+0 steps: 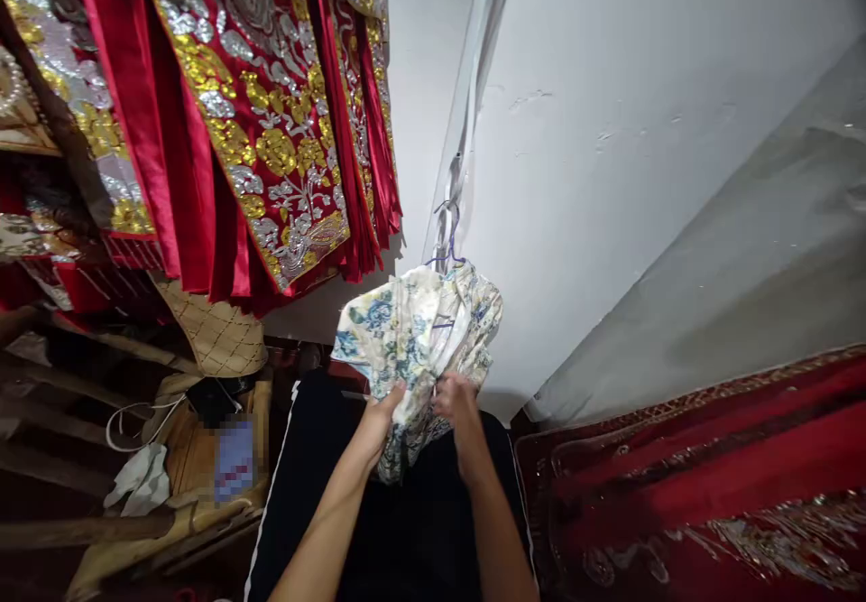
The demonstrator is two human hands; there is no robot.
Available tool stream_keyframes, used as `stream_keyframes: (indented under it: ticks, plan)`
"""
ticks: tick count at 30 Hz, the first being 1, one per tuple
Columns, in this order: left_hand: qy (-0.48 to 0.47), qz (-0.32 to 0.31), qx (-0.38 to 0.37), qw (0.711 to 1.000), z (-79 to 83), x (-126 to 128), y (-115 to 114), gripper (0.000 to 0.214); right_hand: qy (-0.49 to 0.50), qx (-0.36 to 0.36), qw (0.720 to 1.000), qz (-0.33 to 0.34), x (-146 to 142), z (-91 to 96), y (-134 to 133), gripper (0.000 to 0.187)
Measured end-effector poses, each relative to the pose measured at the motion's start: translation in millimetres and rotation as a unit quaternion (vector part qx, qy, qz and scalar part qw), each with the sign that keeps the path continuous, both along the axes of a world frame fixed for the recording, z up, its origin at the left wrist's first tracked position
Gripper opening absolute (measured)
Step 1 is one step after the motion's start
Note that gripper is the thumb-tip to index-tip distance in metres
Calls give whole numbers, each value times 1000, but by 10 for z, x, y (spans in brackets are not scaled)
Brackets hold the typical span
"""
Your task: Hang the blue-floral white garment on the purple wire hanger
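A cream garment with blue flowers [412, 331] hangs on a purple hanger [447, 254] from a clear plastic strip against the white wall. My left hand [381, 417] grips the lower edge of the cloth, fingers closed round it. My right hand [455, 399] pinches the same fabric just to the right, fingers curled into the folds. Both forearms reach up from the bottom of the view over a black cloth [392, 512] with a white stripe.
Red robes with gold and silver embroidery [257, 115] hang at the upper left. Another red embroidered cloth [696, 485] lies at the lower right. A woven basket [216, 336], a wooden chair with a cable and a crumpled white rag [139, 480] stand at the left.
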State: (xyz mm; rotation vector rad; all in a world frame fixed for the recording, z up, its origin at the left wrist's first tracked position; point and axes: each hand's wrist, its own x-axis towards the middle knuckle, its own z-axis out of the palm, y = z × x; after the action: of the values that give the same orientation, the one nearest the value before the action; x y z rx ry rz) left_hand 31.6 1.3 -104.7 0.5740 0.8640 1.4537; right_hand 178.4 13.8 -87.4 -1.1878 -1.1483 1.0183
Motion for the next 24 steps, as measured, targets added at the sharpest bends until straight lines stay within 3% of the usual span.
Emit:
stream_keyframes:
  ticks: [2,4,9,11,16,21,24]
  plan:
    - [-3,-43,22,999,68,12,-67,57,38,-77,993,85,-134,-203,-80,52]
    - [8,-76,30,997,156,-33,-126,54,26,-75,987,138,-155,-193,-95,51]
    - [49,-134,27,989,290,-180,-218,44,-35,-9,988,148,-8,82,10,43]
    - [42,-156,28,987,286,-199,-221,43,-33,-21,987,156,-14,76,11,42]
    - [35,-125,-7,991,260,-162,-206,48,-50,-27,980,192,-168,9,-93,35]
    - [39,-151,-16,988,236,-131,-174,48,2,-15,990,142,-157,47,-147,30]
    - [132,-51,-6,990,80,-220,-107,46,77,-38,994,66,1,-11,-126,30]
